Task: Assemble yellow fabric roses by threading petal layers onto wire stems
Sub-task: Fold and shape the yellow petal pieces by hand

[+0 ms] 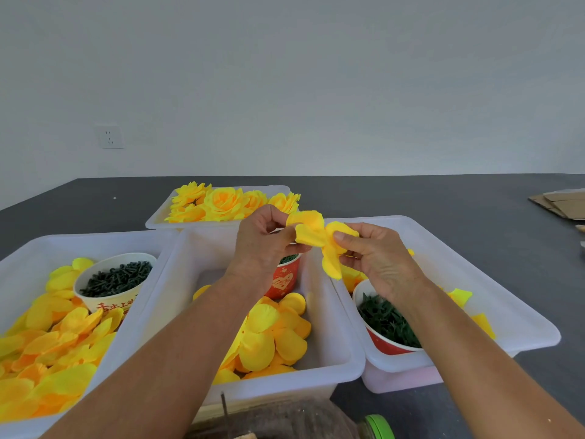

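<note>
Both hands are up over the middle bin (332, 359), working one yellow petal layer (319, 239) between them. Left hand (262, 239) pinches the layer's left edge, fingers curled round it. Right hand (376, 258) pinches the right side, thumb on top of a petal lobe, other fingers curled underneath. The layer hangs in the air between the two hands, one lobe drooping down by the right palm. Can't tell if a wire stem is in there, nothing of it shows.

Four translucent white bins on the dark grey counter (443, 198). Left bin (19, 248): heap of loose yellow petals (57, 350) plus a white paper cup (104, 299) of dark green stem pieces. Middle bin: more petal layers (272, 337) piled at the near end, and a red paper cup (285, 280) partly hidden behind the left wrist. Right bin (474, 274): a red cup (386, 340) of green leafy bits, a few yellow petals, right forearm across it. Far bin (158, 217): finished yellow roses (224, 202), packed close.

Flat cardboard (560, 202) at the far right of the counter. Green bottle cap (378, 426) at the bottom edge. Wall socket (110, 136) on the pale wall, left.
</note>
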`<state>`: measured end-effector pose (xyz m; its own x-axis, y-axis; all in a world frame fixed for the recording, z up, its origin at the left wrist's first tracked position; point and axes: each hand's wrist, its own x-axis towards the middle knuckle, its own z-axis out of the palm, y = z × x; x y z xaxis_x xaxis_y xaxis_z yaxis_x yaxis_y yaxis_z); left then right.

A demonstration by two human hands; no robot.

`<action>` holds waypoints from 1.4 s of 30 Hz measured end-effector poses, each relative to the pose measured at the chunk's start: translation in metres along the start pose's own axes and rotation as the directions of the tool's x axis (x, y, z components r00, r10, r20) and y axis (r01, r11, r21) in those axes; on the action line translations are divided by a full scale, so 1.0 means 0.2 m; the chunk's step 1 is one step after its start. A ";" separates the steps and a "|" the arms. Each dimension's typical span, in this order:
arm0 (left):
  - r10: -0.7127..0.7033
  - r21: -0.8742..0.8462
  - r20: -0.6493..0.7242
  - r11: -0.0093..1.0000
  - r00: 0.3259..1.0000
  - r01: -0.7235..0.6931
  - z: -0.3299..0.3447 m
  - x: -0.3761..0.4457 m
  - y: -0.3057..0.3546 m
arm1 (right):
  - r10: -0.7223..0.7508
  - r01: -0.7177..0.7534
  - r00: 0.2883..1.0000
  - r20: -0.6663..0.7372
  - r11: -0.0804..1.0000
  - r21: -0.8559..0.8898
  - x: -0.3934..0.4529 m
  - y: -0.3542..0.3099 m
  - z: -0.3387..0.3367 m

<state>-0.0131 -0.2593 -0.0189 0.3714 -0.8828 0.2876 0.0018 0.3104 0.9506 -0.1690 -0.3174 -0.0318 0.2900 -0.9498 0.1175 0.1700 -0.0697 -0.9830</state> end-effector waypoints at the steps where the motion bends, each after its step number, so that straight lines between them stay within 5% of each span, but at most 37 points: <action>1: 0.018 0.052 0.003 0.998 1.000 -0.018 0.00 0.00 -0.01 | -0.024 0.024 1.000 -0.011 1.000 0.015 -0.01 0.00 0.00; 6: 0.176 0.459 0.006 0.874 0.984 -0.160 0.01 0.00 -0.02 | -0.464 0.392 0.886 -0.027 0.776 -0.494 0.00 0.03 0.01; 8: 0.147 0.417 -0.014 0.900 0.989 -0.128 0.01 0.00 -0.01 | -0.420 0.357 0.902 -0.096 0.853 -0.380 0.00 0.02 0.00; 11: 0.012 0.184 -0.029 0.983 0.999 -0.007 0.01 -0.01 0.01 | -0.122 0.120 0.983 -0.137 0.992 -0.024 0.01 0.01 0.00; 15: -0.013 0.174 -0.021 0.985 1.000 0.016 0.01 -0.02 0.00 | 0.073 -0.071 0.997 0.001 0.972 0.226 0.02 0.00 -0.02; 18: 0.026 0.297 -0.031 0.955 0.999 -0.016 0.00 -0.01 -0.02 | -0.087 0.088 0.996 -0.035 0.996 0.023 0.02 0.01 -0.02; 20: 0.076 0.473 0.007 0.878 0.997 -0.070 0.00 -0.01 -0.03 | -0.298 0.270 0.952 -0.077 0.930 -0.250 0.03 0.02 -0.02; 22: 0.089 0.557 0.042 0.825 0.995 -0.097 0.01 -0.02 -0.03 | -0.388 0.335 0.917 -0.096 0.876 -0.345 0.03 0.03 -0.01; 26: 0.001 0.477 0.080 0.878 0.997 -0.040 0.02 -0.03 -0.03 | -0.397 0.328 0.906 -0.145 0.877 -0.352 0.04 0.04 -0.02; 37: -0.215 0.307 0.108 0.936 0.971 0.173 0.01 -0.02 -0.03 | -0.298 0.314 0.949 0.097 0.912 -0.264 0.00 0.02 0.00; 42: -0.174 0.379 0.174 0.920 0.969 0.097 0.01 -0.03 -0.03 | -0.294 0.330 0.940 0.174 0.911 -0.245 -0.01 0.02 0.01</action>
<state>-0.0179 -0.2570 -0.0256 0.1983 -0.9709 0.1341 -0.3148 0.0665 0.9468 -0.1663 -0.3147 -0.0362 0.3864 -0.8192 0.4238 0.0197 -0.4520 -0.8918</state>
